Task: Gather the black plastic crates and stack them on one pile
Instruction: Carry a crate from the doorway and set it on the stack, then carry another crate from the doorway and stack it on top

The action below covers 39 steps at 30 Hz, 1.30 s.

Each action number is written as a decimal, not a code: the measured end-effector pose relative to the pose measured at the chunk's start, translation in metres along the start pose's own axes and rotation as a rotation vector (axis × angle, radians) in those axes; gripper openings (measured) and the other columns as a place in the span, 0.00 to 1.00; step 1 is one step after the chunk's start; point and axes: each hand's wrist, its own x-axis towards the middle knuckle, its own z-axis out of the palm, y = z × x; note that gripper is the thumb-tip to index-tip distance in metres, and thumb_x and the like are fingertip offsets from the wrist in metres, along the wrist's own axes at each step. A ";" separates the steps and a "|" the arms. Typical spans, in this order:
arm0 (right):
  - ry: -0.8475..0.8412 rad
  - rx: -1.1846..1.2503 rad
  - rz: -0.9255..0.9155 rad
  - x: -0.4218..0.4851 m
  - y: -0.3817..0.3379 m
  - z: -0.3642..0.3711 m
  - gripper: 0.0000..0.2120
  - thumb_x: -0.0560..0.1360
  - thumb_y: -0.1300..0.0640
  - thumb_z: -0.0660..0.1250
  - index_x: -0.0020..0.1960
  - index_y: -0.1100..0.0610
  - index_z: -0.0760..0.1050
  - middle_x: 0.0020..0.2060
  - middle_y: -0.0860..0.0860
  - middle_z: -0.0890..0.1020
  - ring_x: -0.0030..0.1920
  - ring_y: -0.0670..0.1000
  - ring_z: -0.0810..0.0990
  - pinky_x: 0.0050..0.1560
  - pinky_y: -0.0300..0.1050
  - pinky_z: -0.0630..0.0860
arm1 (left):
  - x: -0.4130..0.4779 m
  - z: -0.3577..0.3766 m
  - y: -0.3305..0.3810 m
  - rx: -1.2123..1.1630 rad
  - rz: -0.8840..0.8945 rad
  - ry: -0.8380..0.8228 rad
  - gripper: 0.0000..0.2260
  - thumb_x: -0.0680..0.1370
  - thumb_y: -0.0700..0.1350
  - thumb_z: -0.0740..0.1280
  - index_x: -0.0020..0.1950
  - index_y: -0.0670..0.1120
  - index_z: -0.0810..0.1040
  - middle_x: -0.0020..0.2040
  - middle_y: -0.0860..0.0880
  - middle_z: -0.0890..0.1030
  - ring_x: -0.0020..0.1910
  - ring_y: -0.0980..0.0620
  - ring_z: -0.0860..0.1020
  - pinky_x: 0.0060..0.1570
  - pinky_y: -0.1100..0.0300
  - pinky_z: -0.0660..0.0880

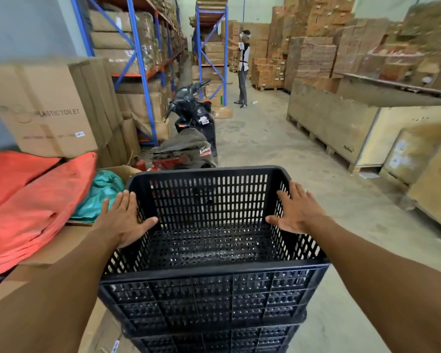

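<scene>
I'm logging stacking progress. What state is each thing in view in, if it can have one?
Top black crate: empty, upright, topmost of the pile.
Lower black crate: upright, beneath it.
Left hand: open, fingers straight on the top crate's left wall.
Right hand: open, fingers straight on its right wall.
Scooter: parked, riderless.
Cardboard box: closed.

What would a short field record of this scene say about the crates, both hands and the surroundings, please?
top crate: black, empty, sits on the lower crate
lower crate: black, partly in view
left hand: flat on the top crate's left rim, fingers straight
right hand: flat on its right rim, fingers straight
left side: orange cloth, cardboard box
ahead: parked scooter
</scene>
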 end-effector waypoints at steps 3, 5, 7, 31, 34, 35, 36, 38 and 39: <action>-0.007 -0.002 -0.015 0.001 0.002 -0.002 0.45 0.75 0.29 0.54 0.81 0.55 0.46 0.79 0.63 0.40 0.79 0.62 0.39 0.78 0.64 0.43 | -0.015 -0.002 0.007 -0.011 -0.039 0.025 0.43 0.75 0.70 0.44 0.78 0.42 0.39 0.79 0.44 0.41 0.78 0.48 0.41 0.75 0.45 0.39; -0.016 -0.005 -0.014 -0.005 0.001 -0.007 0.43 0.77 0.30 0.53 0.81 0.55 0.45 0.79 0.63 0.41 0.79 0.63 0.39 0.78 0.63 0.42 | -0.029 -0.007 0.006 -0.019 -0.052 0.057 0.41 0.76 0.69 0.44 0.78 0.42 0.40 0.79 0.44 0.41 0.78 0.48 0.41 0.75 0.45 0.39; 0.000 -0.008 -0.013 -0.017 -0.003 -0.015 0.42 0.78 0.31 0.50 0.81 0.55 0.45 0.79 0.63 0.41 0.79 0.63 0.41 0.78 0.62 0.42 | -0.046 -0.014 0.003 -0.006 -0.068 0.101 0.41 0.76 0.69 0.43 0.78 0.41 0.40 0.79 0.44 0.42 0.78 0.48 0.42 0.76 0.44 0.41; 0.205 0.111 -0.851 -0.403 -0.323 -0.046 0.30 0.82 0.40 0.49 0.78 0.56 0.55 0.78 0.60 0.58 0.79 0.60 0.53 0.76 0.59 0.53 | -0.592 -0.040 -0.109 -0.078 -0.708 0.251 0.48 0.63 0.67 0.28 0.78 0.43 0.43 0.80 0.46 0.43 0.79 0.48 0.42 0.75 0.46 0.40; 0.183 0.117 -1.056 -0.468 -0.366 -0.038 0.34 0.78 0.32 0.42 0.73 0.53 0.63 0.75 0.58 0.65 0.75 0.59 0.61 0.72 0.57 0.61 | -0.681 -0.020 -0.114 -0.082 -0.924 0.227 0.38 0.75 0.66 0.37 0.78 0.43 0.42 0.80 0.45 0.43 0.79 0.47 0.42 0.76 0.46 0.40; 0.166 0.121 -1.131 -0.490 -0.378 -0.032 0.37 0.77 0.30 0.40 0.73 0.53 0.63 0.74 0.57 0.66 0.74 0.59 0.62 0.71 0.57 0.63 | -0.710 -0.012 -0.111 -0.087 -0.990 0.204 0.35 0.78 0.64 0.41 0.78 0.42 0.42 0.80 0.45 0.43 0.79 0.47 0.42 0.76 0.46 0.40; 0.131 0.136 -1.193 -0.513 -0.389 -0.024 0.35 0.78 0.31 0.41 0.74 0.53 0.62 0.75 0.57 0.64 0.75 0.59 0.61 0.70 0.58 0.62 | -0.739 -0.003 -0.106 -0.093 -1.051 0.182 0.34 0.80 0.62 0.44 0.78 0.42 0.42 0.80 0.44 0.43 0.79 0.46 0.43 0.76 0.45 0.40; 0.056 0.147 -1.298 -0.558 -0.411 -0.008 0.30 0.81 0.36 0.45 0.76 0.54 0.59 0.76 0.57 0.62 0.76 0.58 0.58 0.72 0.59 0.61 | -0.796 0.012 -0.097 -0.112 -1.177 0.140 0.34 0.80 0.61 0.46 0.78 0.42 0.43 0.80 0.44 0.44 0.79 0.46 0.43 0.76 0.45 0.40; 0.026 0.124 -1.354 -0.582 -0.421 0.002 0.29 0.82 0.37 0.46 0.75 0.54 0.59 0.76 0.57 0.63 0.76 0.58 0.59 0.71 0.58 0.61 | -0.824 0.019 -0.093 -0.124 -1.233 0.111 0.34 0.80 0.60 0.48 0.78 0.42 0.43 0.80 0.43 0.44 0.79 0.46 0.44 0.76 0.45 0.40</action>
